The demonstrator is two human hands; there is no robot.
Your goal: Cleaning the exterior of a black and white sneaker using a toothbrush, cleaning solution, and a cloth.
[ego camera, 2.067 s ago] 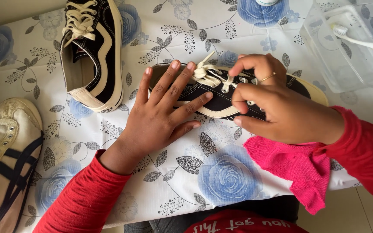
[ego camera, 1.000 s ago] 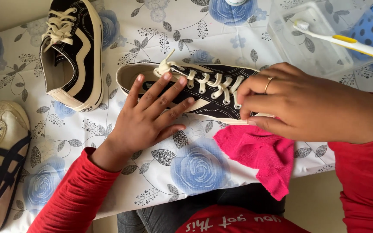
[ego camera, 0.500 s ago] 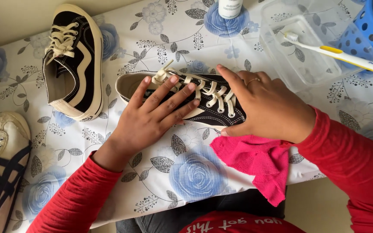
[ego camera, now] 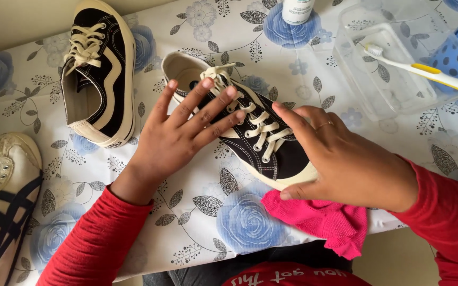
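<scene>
A black canvas sneaker with cream laces and a cream rubber sole (ego camera: 263, 143) lies on the floral-patterned tabletop (ego camera: 197, 212), pinned beneath both hands. The left hand (ego camera: 178, 137) rests flat on its tongue end, fingers (ego camera: 216, 106) spread wide. The right hand (ego camera: 345, 159) cups the toe, fingers loosely curved, holding nothing. A bright pink cloth (ego camera: 327, 222) lies just under the right palm.

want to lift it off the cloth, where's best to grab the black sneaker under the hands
Probably at the open heel collar of the black sneaker, coming from the far-left end: that cream rim stands clear, while the left hand covers the laces and the right hand covers the toe.
</scene>
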